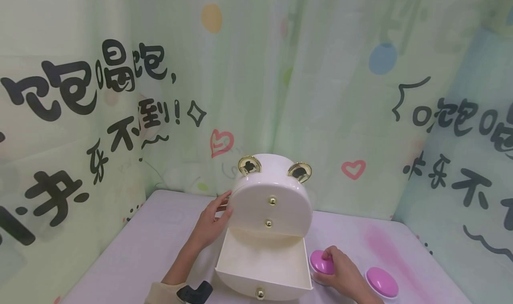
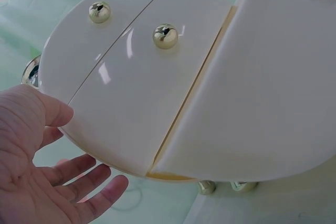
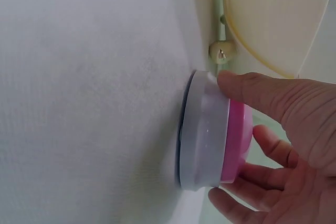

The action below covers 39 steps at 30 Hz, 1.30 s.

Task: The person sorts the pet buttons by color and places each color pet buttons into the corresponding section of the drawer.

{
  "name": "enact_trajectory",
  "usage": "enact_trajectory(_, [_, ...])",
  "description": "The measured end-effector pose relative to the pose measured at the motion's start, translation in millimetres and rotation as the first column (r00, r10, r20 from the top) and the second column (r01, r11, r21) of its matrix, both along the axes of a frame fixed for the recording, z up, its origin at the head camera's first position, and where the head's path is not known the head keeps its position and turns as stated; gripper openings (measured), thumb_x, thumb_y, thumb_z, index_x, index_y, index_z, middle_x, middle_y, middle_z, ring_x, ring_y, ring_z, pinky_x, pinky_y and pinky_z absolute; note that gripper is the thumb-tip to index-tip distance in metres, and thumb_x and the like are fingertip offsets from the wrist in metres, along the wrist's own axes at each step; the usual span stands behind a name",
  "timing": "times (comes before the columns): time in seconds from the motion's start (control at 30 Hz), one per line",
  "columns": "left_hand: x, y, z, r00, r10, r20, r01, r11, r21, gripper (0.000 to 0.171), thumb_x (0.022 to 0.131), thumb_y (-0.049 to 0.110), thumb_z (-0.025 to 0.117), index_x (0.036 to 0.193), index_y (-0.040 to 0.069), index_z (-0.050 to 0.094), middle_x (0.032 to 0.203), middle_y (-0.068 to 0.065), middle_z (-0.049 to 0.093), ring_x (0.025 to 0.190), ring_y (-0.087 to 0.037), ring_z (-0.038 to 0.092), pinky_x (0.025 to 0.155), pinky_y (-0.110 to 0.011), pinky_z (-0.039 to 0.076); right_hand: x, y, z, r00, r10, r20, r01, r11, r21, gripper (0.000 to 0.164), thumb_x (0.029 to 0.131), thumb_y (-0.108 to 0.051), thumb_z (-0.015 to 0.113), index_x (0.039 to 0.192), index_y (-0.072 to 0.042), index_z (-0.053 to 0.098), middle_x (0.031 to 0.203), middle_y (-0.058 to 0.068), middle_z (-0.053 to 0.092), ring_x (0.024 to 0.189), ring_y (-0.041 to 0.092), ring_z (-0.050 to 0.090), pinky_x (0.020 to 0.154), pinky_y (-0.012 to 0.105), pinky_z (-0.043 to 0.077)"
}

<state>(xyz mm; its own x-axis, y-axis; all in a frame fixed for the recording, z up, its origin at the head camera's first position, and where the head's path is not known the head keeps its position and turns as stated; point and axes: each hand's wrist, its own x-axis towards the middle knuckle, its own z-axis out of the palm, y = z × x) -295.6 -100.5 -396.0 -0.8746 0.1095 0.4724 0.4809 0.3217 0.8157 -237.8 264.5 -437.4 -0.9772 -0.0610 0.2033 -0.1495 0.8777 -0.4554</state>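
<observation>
A white rounded storage box (image 1: 256, 210) with gold-rimmed ears and gold knobs stands on the table, its bottom drawer (image 1: 264, 255) pulled out and bare inside. My left hand (image 1: 210, 224) is at the box's left side; in the left wrist view its thumb touches the edge while the other fingers (image 2: 102, 198) spread loosely. To the right of the drawer, my right hand (image 1: 344, 273) grips a round white object with a pink domed top (image 1: 322, 262). In the right wrist view the thumb lies against the white base (image 3: 205, 135), fingers on the far side.
A second pink-domed round object (image 1: 382, 282) stands on the table to the right of my right hand. The pale tablecloth (image 1: 172, 233) has a pink smear (image 1: 388, 246) at right. Printed curtains (image 1: 256, 81) hang behind and at both sides.
</observation>
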Motion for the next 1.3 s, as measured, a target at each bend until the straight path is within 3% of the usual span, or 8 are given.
enact_trajectory(0.2, [-0.1, 0.6, 0.0, 1.000, 0.000, -0.006, 0.000, 1.000, 0.002, 0.048, 0.098, 0.023, 0.056, 0.143, 0.017, 0.044, 0.126, -0.011, 0.057, 0.114, -0.030, 0.057, 0.085, -0.042, 0.052, -1.8, 1.6, -2.4, 0.999, -0.021, 0.030, 0.022, 1.000, -0.020, 0.047, 0.063, -0.027, 0.089, 0.088, -0.012, 0.052, 0.080, -0.002, 0.051, 0.075, 0.014, 0.048, 0.066, 0.028, 0.043])
enact_trajectory(0.57, [1.1, 1.7, 1.4, 1.000, 0.000, 0.018, 0.000, 1.000, 0.000, 0.049, 0.097, 0.022, 0.057, 0.144, 0.017, 0.044, 0.126, -0.012, 0.057, 0.114, -0.031, 0.057, 0.083, -0.041, 0.053, -1.4, 1.2, -5.6, 1.000, -0.026, 0.006, 0.027, 0.998, -0.050, 0.042, 0.063, -0.026, 0.088, 0.074, -0.014, 0.049, 0.074, -0.003, 0.046, 0.070, 0.013, 0.042, 0.061, 0.025, 0.036])
enact_trajectory(0.67, [0.6, 1.6, 1.6, 1.000, 0.004, 0.019, -0.004, 1.000, -0.003, 0.049, 0.097, 0.022, 0.057, 0.144, 0.017, 0.044, 0.126, -0.012, 0.057, 0.114, -0.030, 0.057, 0.083, -0.040, 0.052, -1.9, 1.7, -6.9, 0.999, -0.022, -0.038, 0.021, 0.999, -0.030, 0.044, 0.061, -0.027, 0.089, 0.072, -0.016, 0.048, 0.083, -0.002, 0.052, 0.078, 0.014, 0.047, 0.070, 0.028, 0.042])
enact_trajectory(0.83, [0.0, 1.4, 1.7, 1.000, 0.001, 0.014, -0.001, 1.000, -0.002, 0.049, 0.097, 0.022, 0.058, 0.143, 0.017, 0.044, 0.125, -0.011, 0.058, 0.114, -0.030, 0.058, 0.082, -0.040, 0.052, 0.5, 1.7, -7.1, 0.993, -0.008, -0.117, 0.007, 1.000, -0.002, 0.047, 0.057, -0.029, 0.091, 0.072, -0.018, 0.048, 0.108, 0.006, 0.058, 0.102, 0.024, 0.053, 0.090, 0.046, 0.045])
enact_trajectory(1.13, [-0.3, 1.7, 1.2, 1.000, 0.005, 0.013, -0.005, 1.000, -0.004, 0.049, 0.096, 0.022, 0.058, 0.144, 0.017, 0.044, 0.125, -0.011, 0.058, 0.114, -0.030, 0.057, 0.084, -0.043, 0.052, 4.2, 0.5, -3.4, 0.980, -0.024, -0.197, 0.020, 1.000, -0.019, 0.045, 0.056, -0.027, 0.092, 0.073, -0.018, 0.051, 0.110, 0.010, 0.057, 0.105, 0.029, 0.052, 0.090, 0.050, 0.046])
enact_trajectory(1.3, [0.0, 1.8, 1.5, 1.000, 0.002, 0.013, -0.002, 1.000, -0.001, 0.050, 0.096, 0.022, 0.059, 0.144, 0.018, 0.044, 0.125, -0.011, 0.057, 0.114, -0.030, 0.057, 0.085, -0.045, 0.052, 5.5, 0.5, 1.8, 0.942, -0.020, -0.335, 0.013, 1.000, -0.024, 0.046, 0.054, -0.019, 0.093, 0.073, -0.017, 0.051, 0.107, 0.011, 0.059, 0.100, 0.027, 0.053, 0.083, 0.046, 0.047])
